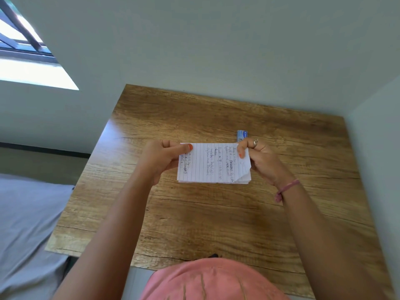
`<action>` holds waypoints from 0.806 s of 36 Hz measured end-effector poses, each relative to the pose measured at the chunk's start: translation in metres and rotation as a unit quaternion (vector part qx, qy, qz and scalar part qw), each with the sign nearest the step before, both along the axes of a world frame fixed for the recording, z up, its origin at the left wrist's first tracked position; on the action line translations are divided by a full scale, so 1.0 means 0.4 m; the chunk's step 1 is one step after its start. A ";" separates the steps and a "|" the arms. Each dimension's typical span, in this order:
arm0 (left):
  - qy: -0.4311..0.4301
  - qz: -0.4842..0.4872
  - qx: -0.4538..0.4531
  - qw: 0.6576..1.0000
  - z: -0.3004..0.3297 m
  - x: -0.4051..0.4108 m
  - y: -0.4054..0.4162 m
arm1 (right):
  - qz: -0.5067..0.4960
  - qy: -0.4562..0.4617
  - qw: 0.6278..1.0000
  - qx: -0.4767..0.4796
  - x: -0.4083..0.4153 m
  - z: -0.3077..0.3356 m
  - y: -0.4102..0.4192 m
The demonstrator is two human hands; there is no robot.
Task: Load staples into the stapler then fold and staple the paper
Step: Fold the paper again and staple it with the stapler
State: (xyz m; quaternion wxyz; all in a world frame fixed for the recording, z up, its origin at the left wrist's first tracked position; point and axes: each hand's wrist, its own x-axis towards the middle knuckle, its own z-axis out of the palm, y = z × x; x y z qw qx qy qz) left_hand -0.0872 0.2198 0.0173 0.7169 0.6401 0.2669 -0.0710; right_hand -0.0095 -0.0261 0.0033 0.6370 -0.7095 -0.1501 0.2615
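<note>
A folded sheet of lined paper with handwriting is held up over the middle of the wooden table. My left hand pinches its upper left corner between thumb and fingers. My right hand, with a ring on one finger, pinches the upper right corner, where a flap of the paper is bent over. Just beyond my right hand a small blue and white box lies on the table, partly hidden by the hand. No stapler shows in this view.
The table stands in a corner, with grey walls behind it and to its right. A grey bed surface lies along the left. A window is at the upper left. Something small and black peeks out at the table's near edge.
</note>
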 end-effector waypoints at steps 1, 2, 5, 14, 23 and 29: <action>-0.003 0.004 0.010 1.000 -0.002 0.001 -0.003 | 0.000 0.001 1.000 0.000 0.000 -0.003 0.000; -0.006 0.009 0.018 1.000 -0.004 0.002 -0.004 | 0.001 0.001 1.000 -0.001 0.000 -0.005 0.001; -0.021 0.020 0.026 0.999 -0.004 0.006 -0.005 | 0.005 -0.001 1.000 -0.005 -0.001 -0.009 0.000; -0.025 0.032 0.008 0.999 -0.005 0.009 -0.002 | 0.013 0.010 1.000 -0.002 -0.007 -0.024 -0.017; -0.023 0.016 0.018 0.999 -0.009 0.008 0.021 | 0.030 0.019 0.999 -0.012 -0.007 -0.021 -0.062; -0.029 -0.018 0.044 0.998 -0.002 0.004 0.021 | 0.007 -0.084 0.990 -0.115 0.024 0.010 -0.063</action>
